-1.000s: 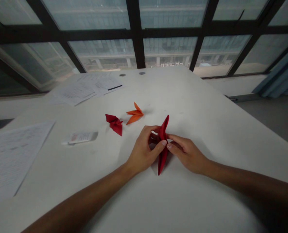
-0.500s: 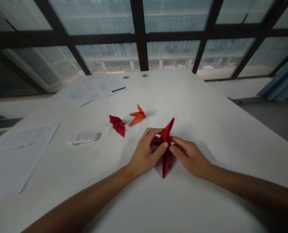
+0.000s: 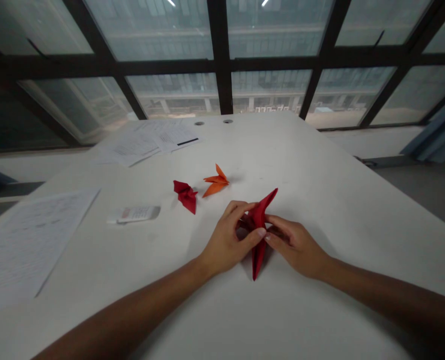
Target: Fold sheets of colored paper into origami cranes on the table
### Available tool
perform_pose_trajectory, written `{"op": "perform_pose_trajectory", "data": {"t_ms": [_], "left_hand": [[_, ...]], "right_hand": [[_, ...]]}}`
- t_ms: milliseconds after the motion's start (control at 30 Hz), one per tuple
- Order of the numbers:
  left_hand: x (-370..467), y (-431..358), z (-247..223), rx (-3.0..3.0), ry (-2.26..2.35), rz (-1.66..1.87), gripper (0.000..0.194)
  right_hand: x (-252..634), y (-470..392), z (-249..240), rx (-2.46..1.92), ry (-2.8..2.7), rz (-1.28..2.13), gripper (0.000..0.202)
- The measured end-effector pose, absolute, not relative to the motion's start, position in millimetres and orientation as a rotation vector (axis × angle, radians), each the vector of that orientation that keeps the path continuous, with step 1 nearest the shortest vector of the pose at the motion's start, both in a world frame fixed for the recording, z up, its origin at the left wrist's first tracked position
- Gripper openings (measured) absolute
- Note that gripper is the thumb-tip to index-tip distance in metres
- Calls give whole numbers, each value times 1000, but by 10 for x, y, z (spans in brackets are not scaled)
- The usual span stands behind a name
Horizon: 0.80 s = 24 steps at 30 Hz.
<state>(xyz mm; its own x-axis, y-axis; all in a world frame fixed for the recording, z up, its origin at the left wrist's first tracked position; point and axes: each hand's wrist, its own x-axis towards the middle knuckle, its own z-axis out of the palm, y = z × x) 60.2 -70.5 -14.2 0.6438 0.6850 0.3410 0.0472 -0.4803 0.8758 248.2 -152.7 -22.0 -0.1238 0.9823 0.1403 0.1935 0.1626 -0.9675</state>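
A folded red paper piece (image 3: pixel 259 257) stands between my two hands, its long points reaching away from me and toward me. My left hand (image 3: pixel 230 240) grips its left side, thumb near the middle fold and fingers curled behind. From the right, my right hand (image 3: pixel 295 245) pinches the same paper near its middle, thumb and fingers closed on it. The fingers partly hide the paper's centre. Beyond my left hand lie a smaller dark red folded paper figure (image 3: pixel 186 196) and an orange folded paper figure (image 3: pixel 216 182).
A white tube (image 3: pixel 137 214) lies on the white table (image 3: pixel 301 165) at the left. Printed sheets (image 3: pixel 38 240) cover the left edge, and more papers (image 3: pixel 147 140) lie at the far left. Two round holes sit near the far edge, before the windows.
The far point of the red paper now leans further to the right. Both hands keep their hold. The whole view has shifted slightly.
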Motion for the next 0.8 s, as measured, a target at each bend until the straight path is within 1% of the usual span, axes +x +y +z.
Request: {"op": "perform_pose_trajectory", "data": {"t_ms": [133, 367, 800], "left_hand": [[600, -710, -141, 1994, 610, 846, 54], [608, -723, -136, 2032, 662, 861, 56], [641, -760, -187, 2017, 712, 983, 63]], "right_hand": [[2461, -1530, -209, -1198, -1532, 1021, 38], [2423, -1535, -239, -1291, -1457, 978, 37], [2416, -1511, -271, -1281, -1380, 924, 18]]}}
